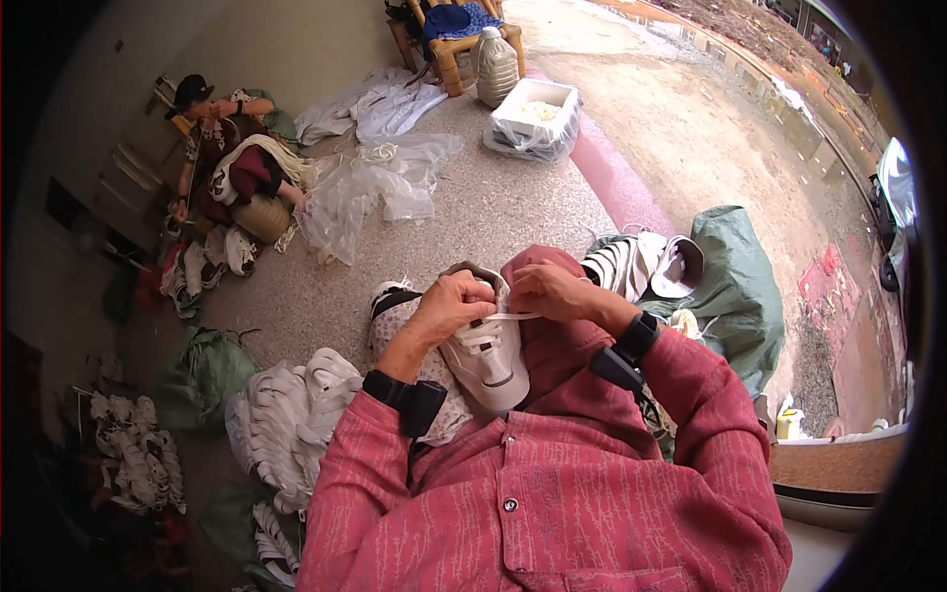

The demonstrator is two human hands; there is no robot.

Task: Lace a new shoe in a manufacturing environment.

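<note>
A white sneaker (496,372) lies on my lap with its toe pointing toward me. White lace crosses its front. My left hand (454,308) is closed at the upper eyelets, its fingertips pinching the lace where it meets the shoe. A length of white shoelace (511,317) stretches sideways from there to my right hand (555,294), whose fingers are closed on it. Both wrists carry a black strap with a small black box. My fingers partly cover the shoe's opening and upper eyelets.
White shoes (296,414) are piled at my left, and more shoes (641,261) lie by a green sack (740,296) at right. Ahead are clear plastic sheeting (380,187), a white box (536,107) and a bamboo chair (464,44). Another person (232,158) sits far left.
</note>
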